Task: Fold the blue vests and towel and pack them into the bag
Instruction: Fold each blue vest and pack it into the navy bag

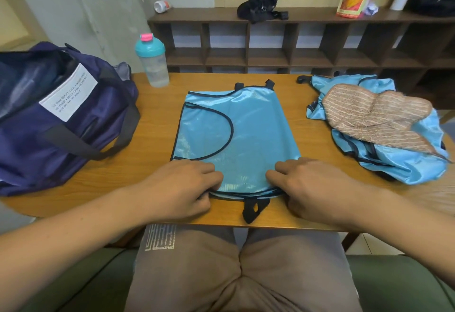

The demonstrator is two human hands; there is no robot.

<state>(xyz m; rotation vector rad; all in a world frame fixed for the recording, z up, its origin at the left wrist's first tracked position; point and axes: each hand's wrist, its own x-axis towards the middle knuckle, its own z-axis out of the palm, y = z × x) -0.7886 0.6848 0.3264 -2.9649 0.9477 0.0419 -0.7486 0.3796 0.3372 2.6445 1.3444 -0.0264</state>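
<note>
Blue, shiny fabric is laid flat at the middle of the wooden table (pixel 152 144): a folded vest (pixel 236 134) with dark piping, its far edge near the table's back and its near hem close to the front edge. The near hem is held at both corners. The left corner is gripped by the left hand (pixel 182 188), its fingers curled and kept close together on top of the cloth; the right corner is gripped in the same way by the right hand (pixel 312 188). Between the two hands the hem is bunched slightly, and a black strap loop (pixel 253 209) is seen hanging toward the table's front edge. How the thumbs lie under the fabric cannot be told.

A navy bag (pixel 56 115) with a white label is stood on the left end of the table, well apart from the folded vest. A shaker bottle (pixel 152 62) with a teal lid is placed upright just beside it. On the right end, a crumpled vest (pixel 394 161) is heaped, and a brown striped towel (pixel 376 117) is draped over it.
</note>
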